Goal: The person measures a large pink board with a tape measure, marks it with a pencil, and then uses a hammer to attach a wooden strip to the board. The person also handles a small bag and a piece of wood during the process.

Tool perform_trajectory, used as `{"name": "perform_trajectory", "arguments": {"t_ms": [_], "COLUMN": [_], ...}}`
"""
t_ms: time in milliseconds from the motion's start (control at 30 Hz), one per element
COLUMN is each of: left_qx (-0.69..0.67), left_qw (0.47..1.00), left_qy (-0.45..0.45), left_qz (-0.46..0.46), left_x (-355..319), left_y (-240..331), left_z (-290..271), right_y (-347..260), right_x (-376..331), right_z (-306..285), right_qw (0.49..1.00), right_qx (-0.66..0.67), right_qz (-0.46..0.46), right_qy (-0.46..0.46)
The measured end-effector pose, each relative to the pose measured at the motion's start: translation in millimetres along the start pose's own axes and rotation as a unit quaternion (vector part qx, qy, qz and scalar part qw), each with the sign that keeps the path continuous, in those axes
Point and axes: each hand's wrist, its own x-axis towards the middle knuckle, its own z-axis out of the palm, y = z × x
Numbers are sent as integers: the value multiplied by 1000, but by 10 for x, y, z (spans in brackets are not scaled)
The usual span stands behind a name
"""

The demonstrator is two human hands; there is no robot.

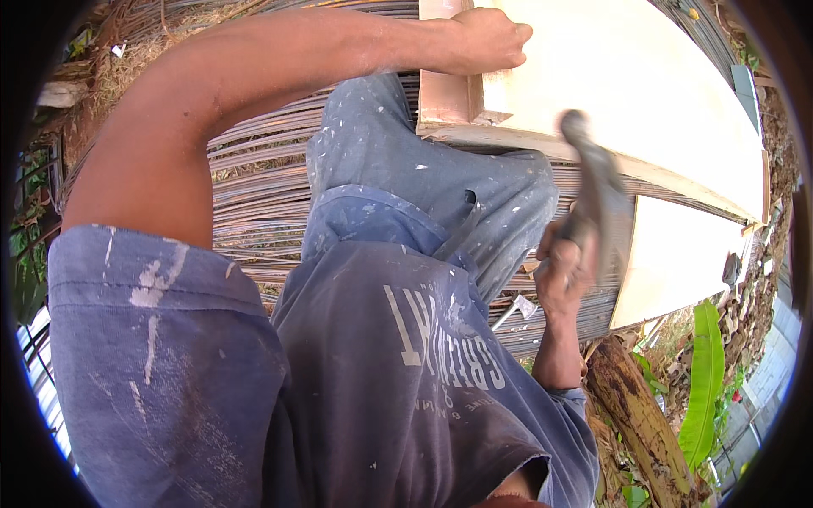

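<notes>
Rebar bed (254, 195), hammer (597, 190) above right grip (563, 271)

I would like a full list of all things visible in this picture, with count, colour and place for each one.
Plywood boards: two, pale cream, upper right, lying on the steel bars.
Wooden batten: one, reddish brown, at the near board's left end, under the left hand.
Steel reinforcing bars: many, grey-brown, a bed across the middle.
Hammer: one, grey, blurred, raised at centre right.
Log: one, brown, lower right.
Banana leaf: one, bright green, lower right.
Dry grass: patch, brown, upper left.
Left hand: one, fingers pressing on the batten.
Right hand: one, gripping the hammer handle.
</notes>
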Motion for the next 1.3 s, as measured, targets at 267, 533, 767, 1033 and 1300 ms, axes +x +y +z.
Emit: {"name": "perform_trajectory", "arguments": {"t_ms": [267,533,767,1033,1300], "left_qx": [-57,-53,-43,-47,-77], "left_qw": [998,998,999,998,997], "left_qy": [23,-42,-17,-33,-7], "left_qz": [-7,-9,6,-6,-13], "left_x": [36,48,154,12,134], "left_y": [-36,-13,-84,-49,50], "left_z": [-78,114,117,20,163], "right_y": [670,57,309,-284,585], "right_x": [-76,-117,-132,-40,-115], "right_z": [152,-32,163,-154,197], "right_qw": [990,957,985,980,997], "right_qx": [-114,285,-106,193,-25], "right_qz": [-3,6,110,-56,73], "right_qy": [-83,47,-75,-17,-1]}}
